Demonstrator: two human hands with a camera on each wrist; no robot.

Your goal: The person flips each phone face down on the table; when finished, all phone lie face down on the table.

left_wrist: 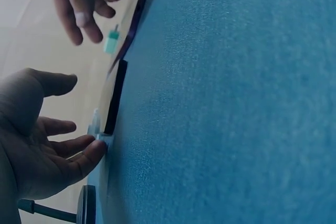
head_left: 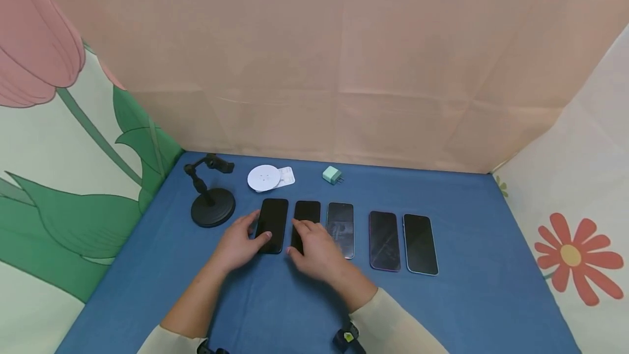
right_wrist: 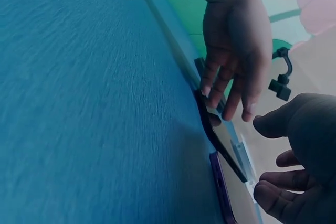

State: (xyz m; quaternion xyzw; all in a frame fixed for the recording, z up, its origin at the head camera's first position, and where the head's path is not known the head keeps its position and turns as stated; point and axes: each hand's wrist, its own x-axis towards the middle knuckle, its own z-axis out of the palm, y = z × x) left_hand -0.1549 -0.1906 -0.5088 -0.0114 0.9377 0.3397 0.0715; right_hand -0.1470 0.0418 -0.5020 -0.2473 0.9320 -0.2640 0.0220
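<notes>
Several dark smartphones lie in a row on the blue cloth. At the leftmost phone [head_left: 275,216], my left hand [head_left: 237,246] has its fingers by the left edge and its thumb over the lower part. My right hand [head_left: 318,249] hovers over the second phone [head_left: 308,210], covering its lower right part. Loosely spread fingers show on the left hand [left_wrist: 47,145] in the left wrist view, close to a phone edge [left_wrist: 115,98]. In the right wrist view my right hand [right_wrist: 299,156] has thumb and fingers apart, holding nothing.
Right of my hands lie a grey phone [head_left: 341,223], a purple-edged phone [head_left: 385,242] and a light-edged phone [head_left: 420,245]. Behind the row are a white disc [head_left: 263,177], a white card [head_left: 286,177] and a green charger plug [head_left: 332,173]. A black stand [head_left: 213,209] stands at the left.
</notes>
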